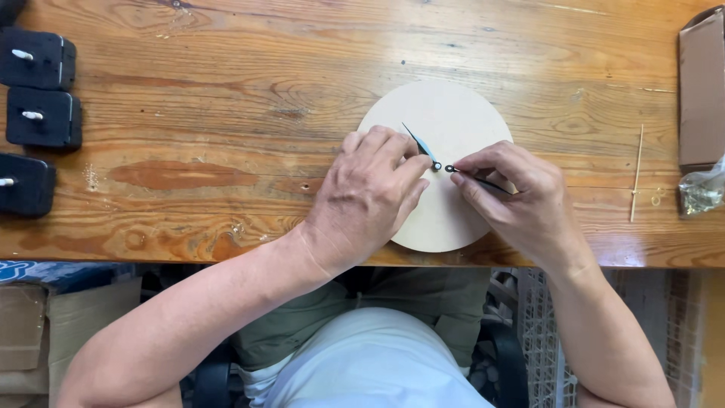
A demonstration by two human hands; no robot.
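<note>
A pale round wooden disc [445, 113] lies flat near the front edge of the wooden table [226, 91]. My left hand [370, 193] rests on the disc's left half, with its fingertips by the disc's centre, where a thin dark clock hand [420, 143] points up and to the left. My right hand [517, 196] pinches a second thin black clock hand [472, 176], whose ringed end sits just right of the centre.
Three black square clock movements [38, 59] [43, 117] [25, 184] with white shafts lie along the table's left edge. A thin wooden stick [638, 170], a clear bag of small parts [702, 190] and a cardboard box [702, 91] are at the right.
</note>
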